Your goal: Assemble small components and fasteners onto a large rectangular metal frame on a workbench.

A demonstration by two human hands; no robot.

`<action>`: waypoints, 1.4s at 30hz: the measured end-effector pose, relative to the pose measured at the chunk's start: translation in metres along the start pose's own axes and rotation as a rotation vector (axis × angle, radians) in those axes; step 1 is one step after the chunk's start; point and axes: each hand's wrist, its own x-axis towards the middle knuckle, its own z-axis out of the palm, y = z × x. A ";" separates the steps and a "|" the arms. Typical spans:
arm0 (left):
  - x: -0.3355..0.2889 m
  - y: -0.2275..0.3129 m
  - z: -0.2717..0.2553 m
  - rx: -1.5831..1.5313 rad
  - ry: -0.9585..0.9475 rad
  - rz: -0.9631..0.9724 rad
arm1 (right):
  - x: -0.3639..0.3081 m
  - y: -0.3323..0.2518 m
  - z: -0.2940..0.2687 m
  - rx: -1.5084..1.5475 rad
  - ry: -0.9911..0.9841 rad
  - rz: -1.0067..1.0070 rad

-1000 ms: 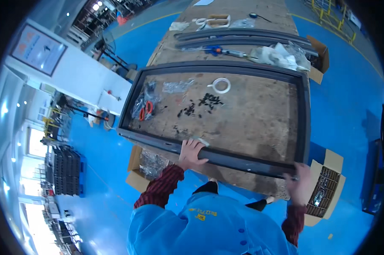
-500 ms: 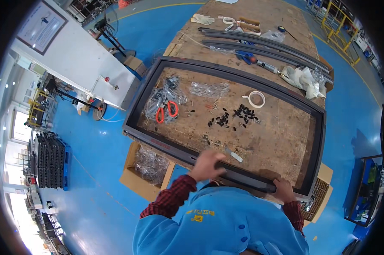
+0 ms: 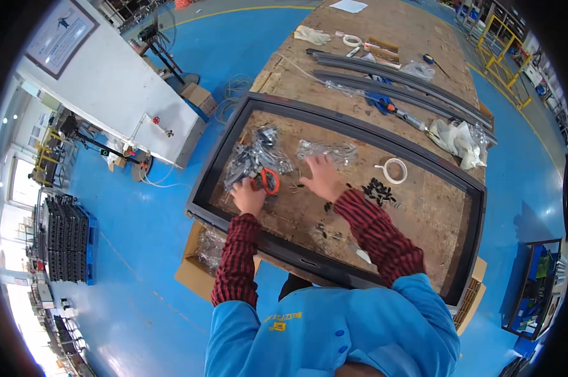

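Yel. letters (image 3: 285, 316) & pic (image 3: 278, 327) on blue jacket (image 3: 384, 327), too blurry to read; framed sign (image 3: 61, 36) on white wall (image 3: 117, 94), print too sm.

Inside the dark frame (image 3: 290, 251), the desk (image 3: 438, 217) gives mostly free room beyond the right sleeve (image 3: 379, 234). At left, plastic bags (image 3: 257, 149) and orange-handled scissors (image 3: 276, 180) block the way; black pieces (image 3: 377, 190) crowd the middle.

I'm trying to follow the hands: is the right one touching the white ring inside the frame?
Apart. The head view shows bare wood between the right hand and the white ring, which lies farther right.
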 end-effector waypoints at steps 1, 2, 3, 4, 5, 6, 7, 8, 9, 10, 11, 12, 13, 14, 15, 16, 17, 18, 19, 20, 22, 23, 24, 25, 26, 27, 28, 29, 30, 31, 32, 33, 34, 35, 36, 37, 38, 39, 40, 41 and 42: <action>-0.006 0.000 0.008 -0.011 0.069 0.064 | 0.021 -0.004 0.018 -0.349 0.235 -0.131; -0.011 0.008 0.004 0.006 -0.045 0.097 | 0.038 0.006 0.032 -0.406 0.125 -0.062; -0.014 0.010 0.015 0.046 -0.063 0.242 | 0.047 0.021 0.039 -0.475 0.033 -0.018; -0.019 0.000 0.021 0.099 -0.071 0.366 | 0.055 0.027 0.051 -0.529 -0.065 0.004; -0.030 0.021 0.018 0.048 -0.163 0.314 | 0.063 0.045 0.048 -0.467 -0.268 0.216; -0.033 0.051 0.003 -0.007 -0.254 0.278 | 0.074 0.057 0.036 -0.402 -0.453 0.442; -0.036 0.053 -0.010 -0.007 -0.258 0.254 | 0.078 0.044 0.031 -0.405 -0.475 0.428; -0.037 0.053 -0.022 -0.166 -0.166 0.259 | 0.077 0.030 0.024 -0.474 -0.231 0.118; -0.039 0.057 -0.039 -0.330 -0.074 0.273 | 0.074 0.013 0.008 -0.530 0.020 -0.185; -0.035 0.068 -0.065 -0.870 -0.288 -0.056 | 0.075 -0.017 -0.001 -0.433 0.035 -0.372; -0.034 0.073 -0.085 -1.393 -0.494 -0.418 | 0.069 -0.045 0.006 -0.181 -0.014 -0.469; -0.031 0.062 -0.091 -1.402 -0.493 -0.432 | 0.062 -0.070 0.020 -0.049 -0.169 -0.597; -0.028 0.043 -0.099 -1.589 -0.477 -0.581 | 0.055 -0.097 0.034 0.089 -0.325 -0.719; -0.025 0.024 -0.107 -1.773 -0.463 -0.733 | 0.052 -0.127 0.039 0.023 -0.377 -0.784; -0.026 0.006 -0.117 -1.675 -0.303 -0.709 | 0.059 -0.148 0.036 0.089 -0.347 -0.800; -0.030 -0.016 -0.139 -1.536 -0.244 -0.648 | 0.066 -0.156 0.033 0.152 -0.311 -0.811; -0.030 -0.032 -0.163 -1.467 -0.034 -0.769 | 0.074 -0.149 0.038 0.140 -0.316 -0.799; -0.030 -0.060 -0.184 -1.307 0.043 -0.784 | 0.086 -0.136 0.044 0.166 -0.269 -0.637; -0.038 -0.091 -0.194 -1.382 0.289 -0.761 | 0.098 -0.123 0.053 0.198 -0.221 -0.479; -0.045 -0.137 -0.190 -1.237 0.393 -0.740 | 0.109 -0.092 0.069 -0.001 -0.131 -0.298; -0.062 -0.234 -0.185 -1.017 0.496 -0.819 | 0.133 -0.052 0.095 -0.279 -0.134 0.113; -0.068 -0.266 -0.174 -1.015 0.490 -0.822 | 0.135 -0.031 0.110 -0.355 -0.059 0.082; -0.069 -0.292 -0.163 -0.807 0.522 -0.823 | 0.136 -0.009 0.129 -0.427 0.019 0.045; -0.073 -0.313 -0.157 -0.594 0.550 -0.821 | 0.135 0.000 0.137 -0.425 0.014 0.042; -0.077 -0.332 -0.149 -0.383 0.572 -0.811 | 0.135 0.011 0.143 -0.370 -0.117 0.126; -0.075 -0.347 -0.139 -0.178 0.584 -0.789 | 0.134 0.021 0.146 -0.320 -0.241 0.216; -0.071 -0.353 -0.135 0.025 0.594 -0.760 | 0.135 0.026 0.144 -0.266 -0.362 0.305; -0.068 -0.358 -0.132 0.226 0.603 -0.723 | 0.134 0.030 0.143 -0.209 -0.480 0.394; -0.048 -0.329 -0.127 0.016 0.627 -0.618 | 0.130 0.040 0.133 -0.227 -0.463 0.419; -0.021 -0.274 -0.130 -0.195 0.641 -0.510 | 0.123 0.050 0.120 -0.196 -0.390 0.435; -0.009 -0.227 -0.139 -0.201 0.634 -0.504 | 0.118 0.053 0.115 -0.153 -0.329 0.432; 0.002 -0.178 -0.145 -0.407 0.435 -0.314 | 0.112 0.058 0.109 -0.111 -0.266 0.433; 0.011 -0.140 -0.148 -0.590 0.243 -0.122 | 0.109 0.054 0.107 -0.056 -0.205 0.422; 0.028 -0.103 -0.135 -0.654 0.151 0.003 | 0.105 0.064 0.112 -0.056 -0.163 0.367; 0.046 -0.073 -0.117 -0.891 -0.039 0.018 | 0.102 0.075 0.118 -0.061 -0.118 0.318; 0.062 -0.048 -0.101 -0.964 -0.118 0.033 | 0.104 0.066 0.123 -0.059 -0.107 0.322; 0.079 -0.024 -0.084 -1.036 -0.203 0.050 | 0.104 0.055 0.129 0.000 0.021 0.325; 0.098 -0.012 -0.057 -1.084 -0.226 0.126 | 0.105 0.045 0.131 0.060 0.148 0.319; 0.112 0.000 -0.035 -1.022 -0.245 0.115 | 0.102 0.042 0.129 0.059 0.160 0.325; 0.125 0.013 -0.016 -0.962 -0.262 0.105 | 0.101 0.041 0.123 0.076 0.129 0.377; 0.136 0.028 -0.002 -0.853 -0.198 0.222 | 0.098 0.041 0.116 0.092 0.100 0.433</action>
